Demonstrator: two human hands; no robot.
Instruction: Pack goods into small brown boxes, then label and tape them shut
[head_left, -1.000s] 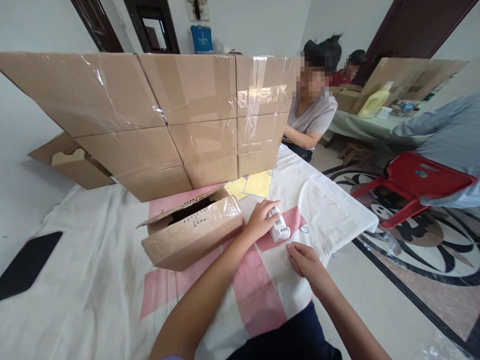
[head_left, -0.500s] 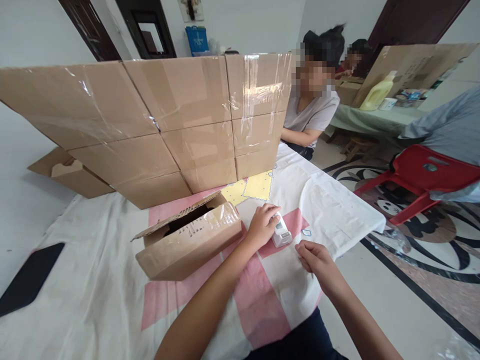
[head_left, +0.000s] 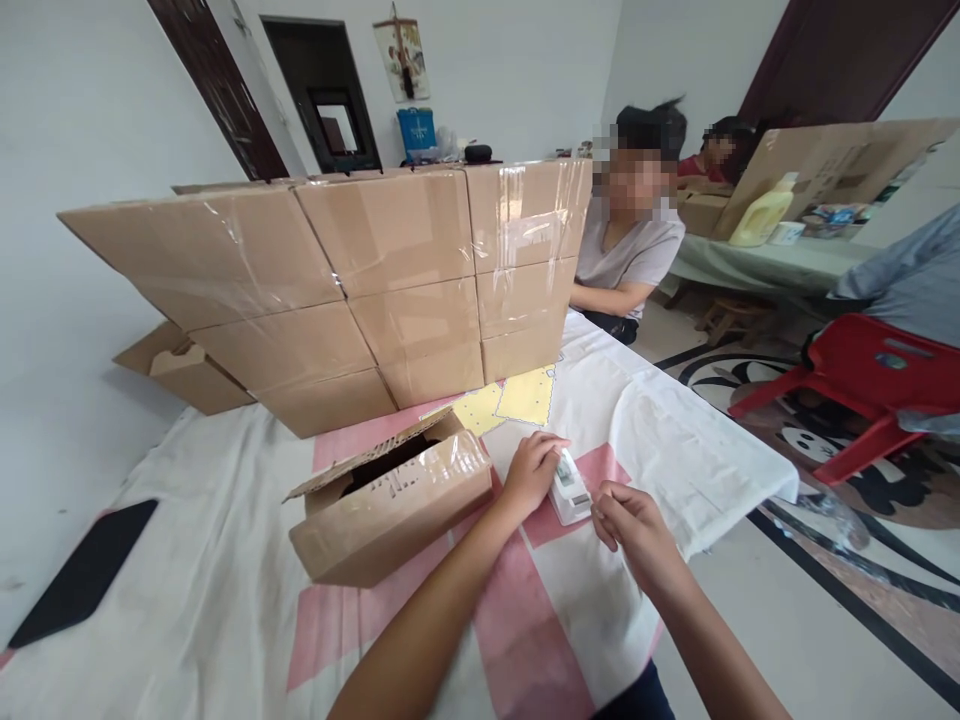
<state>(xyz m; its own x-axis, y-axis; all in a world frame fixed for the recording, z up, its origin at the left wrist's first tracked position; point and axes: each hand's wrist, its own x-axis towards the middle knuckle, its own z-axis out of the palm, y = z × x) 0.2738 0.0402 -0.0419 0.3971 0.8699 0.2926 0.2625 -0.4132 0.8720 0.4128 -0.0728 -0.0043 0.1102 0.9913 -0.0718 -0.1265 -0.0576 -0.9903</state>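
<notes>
A small white device [head_left: 573, 490] with a grey window and a slot at its near end rests on the pink-and-white tablecloth [head_left: 529, 625]. My left hand [head_left: 534, 470] lies along its left side, fingers curled over the far end and holding it in place. Close to the device's near right corner, my right hand [head_left: 626, 518] is closed in a pinch; whatever sits between the fingertips is too small to make out. Left of my hands stands a cardboard box [head_left: 390, 515], its flap partly raised and its inside dark.
A tall wall of taped cardboard boxes [head_left: 397, 280] crosses the table behind, with yellow cards [head_left: 529, 395] at its foot. A black flat object [head_left: 86, 570] lies at left. Beyond sits another person [head_left: 634, 240]; a red chair [head_left: 885, 380] stands right.
The view has tilted upward, so everything sits lower in the picture. My right hand has come nearer to the device's near end. My left hand stays on the device.
</notes>
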